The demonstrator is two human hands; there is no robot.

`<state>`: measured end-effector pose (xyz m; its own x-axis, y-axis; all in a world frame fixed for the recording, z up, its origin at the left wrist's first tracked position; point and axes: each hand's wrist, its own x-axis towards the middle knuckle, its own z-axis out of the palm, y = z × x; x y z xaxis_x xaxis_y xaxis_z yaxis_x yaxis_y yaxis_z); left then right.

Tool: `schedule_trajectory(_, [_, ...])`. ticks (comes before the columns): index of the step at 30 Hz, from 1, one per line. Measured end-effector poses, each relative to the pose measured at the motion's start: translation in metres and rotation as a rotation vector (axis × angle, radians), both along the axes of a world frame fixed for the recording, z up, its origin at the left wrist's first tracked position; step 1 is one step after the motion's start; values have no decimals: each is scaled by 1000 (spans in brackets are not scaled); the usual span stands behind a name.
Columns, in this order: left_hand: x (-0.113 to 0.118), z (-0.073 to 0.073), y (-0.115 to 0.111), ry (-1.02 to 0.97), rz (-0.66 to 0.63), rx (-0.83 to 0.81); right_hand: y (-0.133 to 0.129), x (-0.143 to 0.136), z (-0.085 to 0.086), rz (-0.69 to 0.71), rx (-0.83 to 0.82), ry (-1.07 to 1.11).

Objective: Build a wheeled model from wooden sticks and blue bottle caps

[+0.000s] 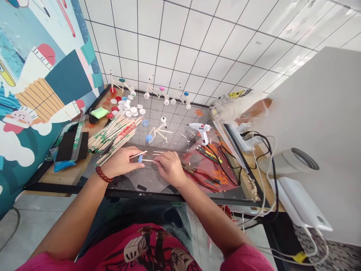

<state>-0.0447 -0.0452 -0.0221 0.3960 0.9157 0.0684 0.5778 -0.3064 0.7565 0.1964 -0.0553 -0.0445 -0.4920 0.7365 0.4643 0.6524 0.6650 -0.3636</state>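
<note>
"Items in hand?"
"Blue bottle cap [140,158], apparently, edge-on, pinched in the left hand [122,162] above the near tabletop [153,176]; wooden stick [147,160], pinched in the right hand [170,167], its tip at the cap."
"Handling advice?"
"Cap steady, stick square to it, light pressure."
"Obscured?"
"Stick's other end, under the right hand; actual contact with the cap, uncertain."

Left hand [122,161] and right hand [170,168] both pinch (near, but apart).
</note>
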Motion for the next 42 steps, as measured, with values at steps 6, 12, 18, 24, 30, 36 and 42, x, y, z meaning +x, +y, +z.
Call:
schedule_trajectory(6, [3, -6, 0, 85, 9, 128, 1, -2, -1, -23, -49, -97])
schedule_trajectory(12, [4, -6, 0, 80, 5, 125, 2, 1, -1, 11, -133, -33])
schedule_trajectory(18, [3, -1, 0, 42, 14, 61, 3, 12, 5, -1, -195, 52])
schedule_trajectory(24, [3, -4, 0, 28, 17, 32, 7, 15, 1, -23, -123, -45])
schedule_trajectory(30, [3, 4, -2, -155, 107, -18, 7, 14, 2, -33, -65, -31])
schedule_trajectory(36, [10, 18, -6, -1021, 176, -179, 5, 13, 11, -41, 42, 63])
schedule_trajectory(42, [15, 15, -10, -1202, 338, -198, 5, 14, 12, -51, 50, 14])
